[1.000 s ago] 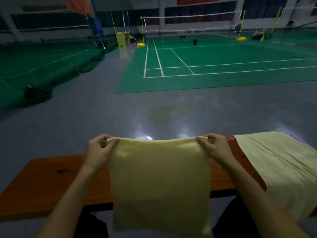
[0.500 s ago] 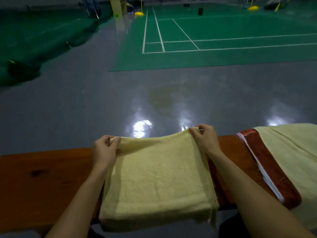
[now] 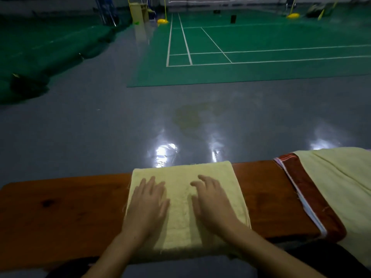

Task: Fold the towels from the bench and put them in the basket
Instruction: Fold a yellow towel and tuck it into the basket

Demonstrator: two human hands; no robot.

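Note:
A folded pale yellow towel lies flat on the brown wooden bench, its near edge hanging over the bench's front. My left hand rests palm down on the towel's left half with fingers straight. My right hand lies flat on its right half, fingers spread. Neither hand grips the cloth. At the bench's right end lie unfolded towels: a pale yellow towel on top of a dark red towel with a white stripe. No basket is in view.
Beyond the bench stretches a shiny grey floor with light glare. A green badminton court with white lines lies further off. A dark green mat sits at the far left.
The towel, held up by its top corners a second ago, was laid down onto the bench. Both hands let go of the corners and now lie flat on top of it.

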